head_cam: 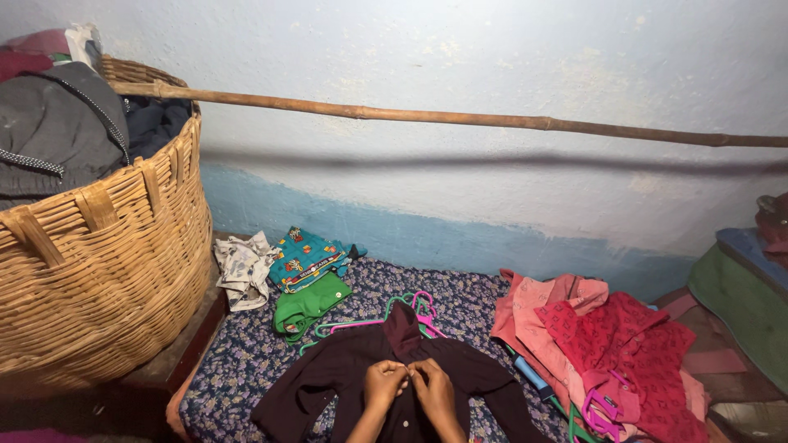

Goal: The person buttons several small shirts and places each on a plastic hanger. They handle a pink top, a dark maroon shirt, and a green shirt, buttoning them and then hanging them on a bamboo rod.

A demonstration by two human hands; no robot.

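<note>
A: Status?

B: Your left hand (384, 382) and right hand (432, 387) are both pinched shut on the front placket of the dark maroon shirt (361, 373), just below the collar. Fingertips meet at the centre line, knuckles up, wrists coming in from the bed's near edge.

A: Where's the shirt?

B: Flat on the floral bedsheet (246, 357), near the bed's front edge, sleeves spread to both sides, collar pointing at the wall.

A: How far along?

B: Judging by the hands, you're at the top button. A pale button shows lower down the front; can't tell whether it's fastened. Pink and green hangers (414, 310) lie just past the collar, none in the shirt as far as I can see.

A: Anything else around?

B: Heap of red and pink garments (607, 336) at the bed's right side, more hangers among them. Small folded clothes (300, 275) at the back-left corner. Wicker basket (98, 254) full of dark clothes off the left edge. Bamboo pole (460, 118) runs along the wall above.
</note>
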